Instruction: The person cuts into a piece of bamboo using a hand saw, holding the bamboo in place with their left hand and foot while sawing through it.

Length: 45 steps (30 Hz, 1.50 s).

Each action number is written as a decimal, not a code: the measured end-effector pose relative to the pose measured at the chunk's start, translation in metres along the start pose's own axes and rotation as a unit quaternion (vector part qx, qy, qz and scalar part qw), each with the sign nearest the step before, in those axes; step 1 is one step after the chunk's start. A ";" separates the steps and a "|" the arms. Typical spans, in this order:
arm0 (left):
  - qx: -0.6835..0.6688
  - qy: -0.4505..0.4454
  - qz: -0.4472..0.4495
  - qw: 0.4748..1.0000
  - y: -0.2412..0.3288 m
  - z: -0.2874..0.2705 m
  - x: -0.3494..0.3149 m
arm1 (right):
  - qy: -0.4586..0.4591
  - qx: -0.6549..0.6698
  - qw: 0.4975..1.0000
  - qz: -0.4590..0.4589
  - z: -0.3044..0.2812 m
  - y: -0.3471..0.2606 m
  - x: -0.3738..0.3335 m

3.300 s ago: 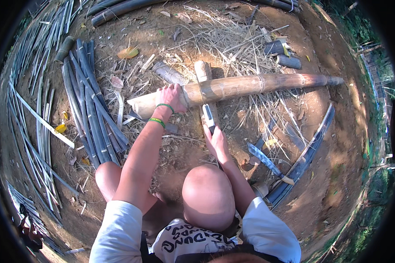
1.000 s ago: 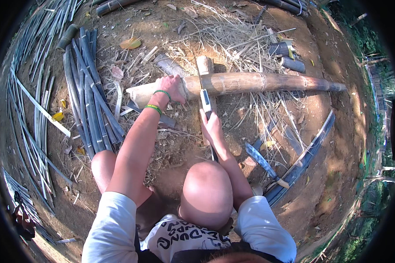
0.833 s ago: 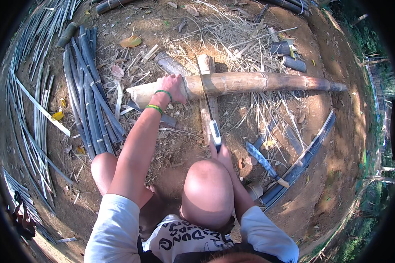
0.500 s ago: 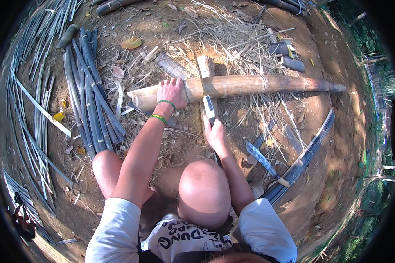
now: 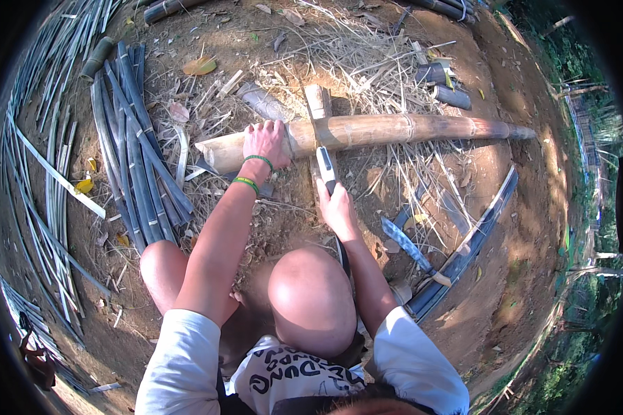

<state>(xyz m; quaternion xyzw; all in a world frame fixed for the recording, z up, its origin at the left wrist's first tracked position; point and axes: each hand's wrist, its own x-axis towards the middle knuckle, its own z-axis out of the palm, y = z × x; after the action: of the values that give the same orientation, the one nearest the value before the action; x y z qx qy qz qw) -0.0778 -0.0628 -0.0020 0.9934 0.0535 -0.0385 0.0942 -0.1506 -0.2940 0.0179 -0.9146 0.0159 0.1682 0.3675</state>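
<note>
Lifted a little since the frame half a second back: right hand [image 5: 338,207] and its blade, now up close to the log, while the left hand [image 5: 266,142] sits in about the same spot on top. Bamboo log [image 5: 394,128] lying flat on the dirt, straight ahead of both hands, long way running left to right, cut end just left of the left hand, thin end far off to the right. Left hand spread flat over the log near that cut end, fingers open and pressing down, not wrapped all the way round; green bands on the wrist. Right hand closed tight around the handle of a knife [image 5: 325,166], blade pointing up and away toward the log, tip almost at the log's near side, just right of the left hand; hard to tell if blade and log touch. Short wooden block [image 5: 317,104] poking out on the far side of the log, right in line with the blade. Right hand nearer to the middle of the log, left hand nearer to its thick end. Off to the left of the left hand, a pile of split bamboo strips [image 5: 135,152], dark and long, fanned out on the ground. Down to the right of the right hand, a second big knife [image 5: 412,249] lying on the dirt beside a long dark bamboo half [image 5: 474,242]. Past the log, dry grass and two short cut bamboo pieces [image 5: 443,83].
</note>
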 end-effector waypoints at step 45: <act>-0.023 -0.123 -0.039 0.991 -0.009 -0.023 0.017 | -0.016 -0.012 1.000 -0.011 0.004 0.033 -0.021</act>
<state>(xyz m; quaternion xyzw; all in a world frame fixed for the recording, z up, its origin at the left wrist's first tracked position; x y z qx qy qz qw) -0.0607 -0.0477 0.0176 0.9759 0.0809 -0.1625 0.1214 -0.1768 -0.3171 -0.0003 -0.9164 -0.0017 0.1786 0.3581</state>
